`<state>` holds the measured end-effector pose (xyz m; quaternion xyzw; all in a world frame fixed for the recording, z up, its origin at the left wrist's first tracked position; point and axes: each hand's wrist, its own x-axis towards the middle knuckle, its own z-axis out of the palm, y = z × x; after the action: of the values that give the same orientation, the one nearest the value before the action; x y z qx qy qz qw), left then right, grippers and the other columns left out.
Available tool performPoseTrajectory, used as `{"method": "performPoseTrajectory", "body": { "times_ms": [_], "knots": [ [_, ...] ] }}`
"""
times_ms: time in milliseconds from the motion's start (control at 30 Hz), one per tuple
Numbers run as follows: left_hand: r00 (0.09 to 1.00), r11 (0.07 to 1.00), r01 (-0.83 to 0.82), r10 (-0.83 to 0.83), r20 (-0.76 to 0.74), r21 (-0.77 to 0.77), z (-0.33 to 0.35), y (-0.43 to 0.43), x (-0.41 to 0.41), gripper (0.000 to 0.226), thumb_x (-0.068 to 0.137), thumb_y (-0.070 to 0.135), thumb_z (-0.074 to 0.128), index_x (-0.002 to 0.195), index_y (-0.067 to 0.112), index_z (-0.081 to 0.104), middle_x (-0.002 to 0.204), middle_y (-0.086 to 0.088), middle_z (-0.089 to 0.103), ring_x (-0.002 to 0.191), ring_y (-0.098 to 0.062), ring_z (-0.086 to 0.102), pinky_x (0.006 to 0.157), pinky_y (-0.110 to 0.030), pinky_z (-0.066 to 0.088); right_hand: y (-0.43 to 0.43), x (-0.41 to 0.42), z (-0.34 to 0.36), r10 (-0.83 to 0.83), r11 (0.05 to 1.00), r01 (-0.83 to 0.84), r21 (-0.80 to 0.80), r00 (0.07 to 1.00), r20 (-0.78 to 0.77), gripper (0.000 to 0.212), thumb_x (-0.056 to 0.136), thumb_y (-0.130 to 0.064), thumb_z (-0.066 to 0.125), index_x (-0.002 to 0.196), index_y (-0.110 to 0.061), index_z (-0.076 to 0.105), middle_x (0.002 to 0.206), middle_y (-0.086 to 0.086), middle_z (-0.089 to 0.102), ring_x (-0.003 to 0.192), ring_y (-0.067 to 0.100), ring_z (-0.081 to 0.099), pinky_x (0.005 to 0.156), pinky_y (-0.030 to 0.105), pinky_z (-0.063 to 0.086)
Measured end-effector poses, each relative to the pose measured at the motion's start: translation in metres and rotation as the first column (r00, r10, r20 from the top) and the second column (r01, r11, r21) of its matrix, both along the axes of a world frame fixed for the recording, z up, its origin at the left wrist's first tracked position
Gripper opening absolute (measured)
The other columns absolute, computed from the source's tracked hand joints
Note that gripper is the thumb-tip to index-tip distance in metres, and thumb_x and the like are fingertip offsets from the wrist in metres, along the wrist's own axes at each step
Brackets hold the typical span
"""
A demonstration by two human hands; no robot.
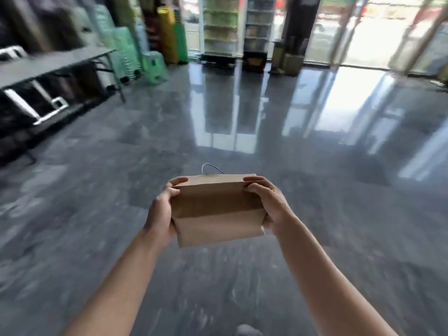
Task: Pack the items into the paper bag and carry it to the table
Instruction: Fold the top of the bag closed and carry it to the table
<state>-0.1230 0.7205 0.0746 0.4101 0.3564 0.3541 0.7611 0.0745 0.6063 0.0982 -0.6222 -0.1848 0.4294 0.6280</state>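
Note:
A brown paper bag (215,209) with its top folded over is held out in front of me above the floor. My left hand (162,209) grips its left side and my right hand (269,204) grips its right side, fingers curled over the folded top. A thin white cord handle (211,168) sticks up behind the fold. What is inside the bag is hidden. A dark folding table (48,64) stands at the far left, apart from the bag.
A glossy dark grey floor (242,117) stretches ahead. Stacks of green and yellow plastic stools (150,44) stand behind the table. Shelf racks (220,25) and glass doors (363,32) line the far wall. The picture is blurred.

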Motion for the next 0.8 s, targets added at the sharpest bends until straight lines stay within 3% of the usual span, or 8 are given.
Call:
{"method": "performPoseTrajectory", "body": {
  "times_ms": [133, 267, 533, 800],
  "knots": [
    [0.969, 0.968, -0.245, 0.246, 0.014, -0.058, -0.002, 0.049, -0.039, 0.039, 0.085, 0.015, 0.037, 0.095, 0.025, 0.072, 0.089, -0.007, 0.074, 0.072, -0.02, 0.069, 0.054, -0.026, 0.054, 0.092, -0.028, -0.004, 0.107, 0.994, -0.107, 0.014, 0.994, 0.008, 0.02, 0.072, -0.006, 0.063, 0.085, -0.016, 0.075, 0.077, 0.0, 0.064, 0.071, 0.015, 0.05, 0.061, 0.027, 0.038],
    [0.933, 0.931, -0.357, 0.36, 0.03, -0.07, -0.005, 0.105, -0.039, 0.039, 0.084, 0.014, 0.036, 0.098, 0.024, 0.071, 0.091, -0.008, 0.073, 0.072, -0.022, 0.068, 0.054, -0.027, 0.054, 0.171, -0.023, -0.009, 0.192, 0.981, -0.192, 0.009, 0.981, 0.019, 0.02, 0.074, -0.008, 0.062, 0.086, -0.016, 0.075, 0.072, -0.004, 0.064, 0.066, 0.011, 0.051, 0.053, 0.022, 0.039],
    [0.905, 0.905, -0.425, 0.425, 0.005, -0.026, 0.009, 0.248, 0.013, 0.039, 0.082, 0.016, 0.038, 0.099, 0.025, 0.072, 0.097, -0.012, 0.068, 0.074, -0.024, 0.065, 0.058, -0.03, 0.054, 0.322, 0.033, -0.006, 0.279, 0.959, -0.28, 0.032, 0.96, 0.021, 0.019, 0.074, -0.011, 0.061, 0.083, -0.02, 0.074, 0.071, -0.004, 0.061, 0.075, 0.016, 0.049, 0.067, 0.031, 0.037],
    [0.841, 0.842, -0.54, 0.54, 0.019, -0.001, 0.004, 0.375, 0.009, 0.042, 0.079, 0.013, 0.036, 0.097, 0.023, 0.072, 0.095, -0.012, 0.067, 0.072, -0.02, 0.067, 0.055, -0.026, 0.056, 0.477, 0.037, -0.005, 0.432, 0.901, -0.433, 0.032, 0.901, 0.031, 0.018, 0.074, -0.014, 0.061, 0.085, -0.02, 0.073, 0.074, -0.004, 0.062, 0.075, 0.016, 0.05, 0.064, 0.029, 0.039]
  ]
}}
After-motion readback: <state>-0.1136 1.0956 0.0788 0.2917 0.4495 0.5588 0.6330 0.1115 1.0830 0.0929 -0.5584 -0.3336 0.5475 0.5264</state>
